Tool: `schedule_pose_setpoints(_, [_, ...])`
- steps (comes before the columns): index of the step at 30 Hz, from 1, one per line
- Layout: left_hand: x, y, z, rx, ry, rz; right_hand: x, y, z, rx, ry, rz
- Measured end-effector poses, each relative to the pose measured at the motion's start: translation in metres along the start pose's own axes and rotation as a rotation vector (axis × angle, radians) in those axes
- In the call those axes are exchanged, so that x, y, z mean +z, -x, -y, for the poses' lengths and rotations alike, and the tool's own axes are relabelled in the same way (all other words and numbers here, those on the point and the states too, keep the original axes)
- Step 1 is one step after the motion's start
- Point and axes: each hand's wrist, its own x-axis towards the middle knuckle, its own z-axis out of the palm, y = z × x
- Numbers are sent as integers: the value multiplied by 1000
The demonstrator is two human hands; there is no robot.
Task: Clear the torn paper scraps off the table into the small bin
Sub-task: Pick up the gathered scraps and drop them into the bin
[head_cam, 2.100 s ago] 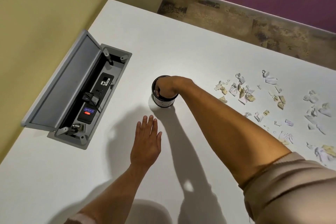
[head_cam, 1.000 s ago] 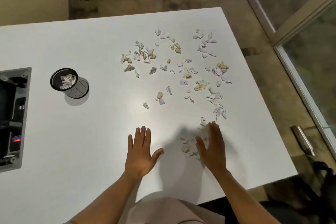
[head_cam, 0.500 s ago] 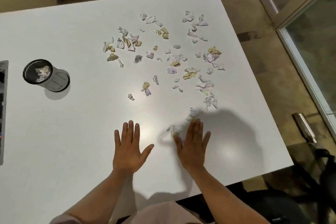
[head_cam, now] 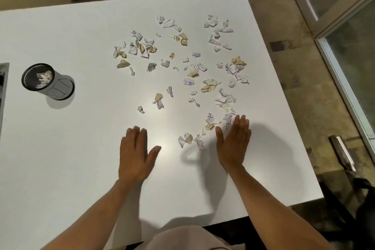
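Torn paper scraps (head_cam: 183, 61) lie scattered over the white worktop (head_cam: 81, 148), well right of the small bin (head_cam: 47, 81), which already holds some; ink marks show, nothing readable. The nearest scraps lie between both hands. Left hand (head_cam: 134, 153) lies flat, fingers spread; right hand (head_cam: 233, 143) stands edge-on, fingers together, holding nothing.

no legible text anywhere

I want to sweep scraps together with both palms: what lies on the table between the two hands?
In the head view, a few scraps lie beside the right hand; toward the left hand the table is bare.
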Motion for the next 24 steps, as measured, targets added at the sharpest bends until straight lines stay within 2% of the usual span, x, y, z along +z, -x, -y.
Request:
schedule_pose_setpoints(4, [1, -49, -3, -157, 4, -53, 0, -22, -6, -19, -8, 63])
schedule_pose_setpoints(8, [5, -91, -1, -193, -40, 15, 8, -34, 0, -104, 24, 145])
schedule_pose_setpoints(11, [13, -103, -8, -98, -84, 65, 12, -33, 3, -298, 59, 190])
schedule_pose_setpoints(14, [22, -106, -22, 83, -55, 125, 9, -37, 5, -432, 28, 190])
schedule_pose_setpoints(17, [24, -115, -36, 172, 71, 135, 4, -55, 7, -358, -39, 124])
schedule_pose_setpoints(21, [16, -146, -50, 81, 248, 106, 5, -97, 9, -233, -35, 153])
schedule_pose_setpoints(24, [17, -171, -56, 136, 136, 173, 10, -116, 17, -320, 5, 224])
